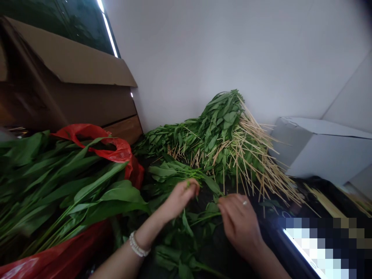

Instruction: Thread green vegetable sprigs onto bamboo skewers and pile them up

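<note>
Near the centre, my left hand [186,195] has its fingers closed around a bit of green stem. To its right is my right hand [238,221], back upward, fingers curled at a green leafy stem [213,209]; its fingertips are partly hidden. Loose green leaves [167,170] lie on the dark surface just behind and below both hands. Farther back, a tall pile of leaves on thin wooden sticks [223,120] leans against the wall, the bare sticks [255,155] fanning out to the right.
At left, a red plastic bag [124,149] holds long leafy stems [66,190]. Behind it stands an open cardboard box [87,100]. A white box [328,151] is at the right, with more sticks [325,199] in dark plastic below. A lit, pixelated screen [314,248] occupies the lower right.
</note>
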Demonstrator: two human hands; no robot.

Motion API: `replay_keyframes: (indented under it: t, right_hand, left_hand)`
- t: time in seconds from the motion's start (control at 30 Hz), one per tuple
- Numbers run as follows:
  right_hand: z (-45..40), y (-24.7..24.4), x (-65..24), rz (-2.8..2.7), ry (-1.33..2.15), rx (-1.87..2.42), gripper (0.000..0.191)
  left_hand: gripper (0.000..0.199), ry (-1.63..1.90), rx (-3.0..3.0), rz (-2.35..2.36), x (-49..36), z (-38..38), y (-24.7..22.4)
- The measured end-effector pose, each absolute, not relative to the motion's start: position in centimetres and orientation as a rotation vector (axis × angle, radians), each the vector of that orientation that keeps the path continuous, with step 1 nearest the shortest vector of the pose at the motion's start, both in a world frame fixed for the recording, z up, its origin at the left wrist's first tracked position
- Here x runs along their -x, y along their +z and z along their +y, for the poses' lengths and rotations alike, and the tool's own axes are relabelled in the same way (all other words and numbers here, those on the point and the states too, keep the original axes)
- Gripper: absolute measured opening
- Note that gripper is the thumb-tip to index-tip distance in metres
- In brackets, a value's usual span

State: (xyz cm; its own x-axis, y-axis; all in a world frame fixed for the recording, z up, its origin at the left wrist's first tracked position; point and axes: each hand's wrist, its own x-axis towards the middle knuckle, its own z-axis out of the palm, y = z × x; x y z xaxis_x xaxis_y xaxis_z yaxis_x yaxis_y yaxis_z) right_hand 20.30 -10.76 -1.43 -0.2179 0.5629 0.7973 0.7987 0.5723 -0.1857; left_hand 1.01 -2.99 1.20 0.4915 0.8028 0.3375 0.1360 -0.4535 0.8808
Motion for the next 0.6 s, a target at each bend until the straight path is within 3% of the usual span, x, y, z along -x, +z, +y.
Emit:
replay_keyframes:
  t: [0.13, 0.27, 0.43, 0.6]
  right_hand:
    - [-9.7, -2.4, -22.4, -1.884, -0.444, 1.438, 0.017]
    - [-9.3, -3.3, -22.7, -2.031, -0.527, 1.644, 0.025]
    - [-9.6, -3.8, -22.2, -2.158, -0.322, 1.534, 0.012]
    - [-9.6, -4.2, -21.9, -2.242, -0.253, 1.459, 0.017]
  left_hand:
    - [0.019, 1.259, -1.209, 0.628, 1.2, -1.2, 2.6]
    - [0.011, 1.224, -0.764, 0.325, 2.7, -0.4, 3.2]
    - [0.013, 1.221, -0.873, 0.328, 2.7, -0.5, 3.2]
    - [0.026, 1.291, -1.17, 0.56, 2.4, -0.9, 2.9]
